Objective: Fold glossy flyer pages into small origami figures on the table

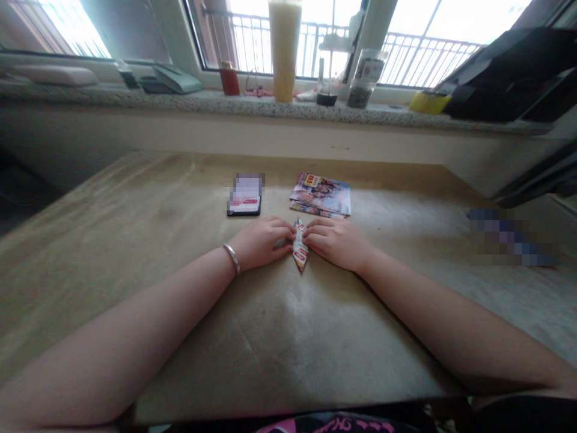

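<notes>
A small folded piece of printed paper [300, 248], narrow and pointed at its near end, lies on the tan table [180, 282]. My left hand [261, 242], with a silver bracelet at the wrist, pinches its left side. My right hand [336, 240] pinches its right side. The fingers of both hands are curled and pressed onto the paper. Just beyond the hands lies a small stack of colourful printed sheets [321, 195].
A phone [244, 195] lies flat left of the stack. The granite windowsill [270, 105] behind holds a tall pale yellow container [284, 48], a small red jar [229, 79], a glass jar [366, 78] and dark items at right. A blurred object [509, 237] sits on the table's right.
</notes>
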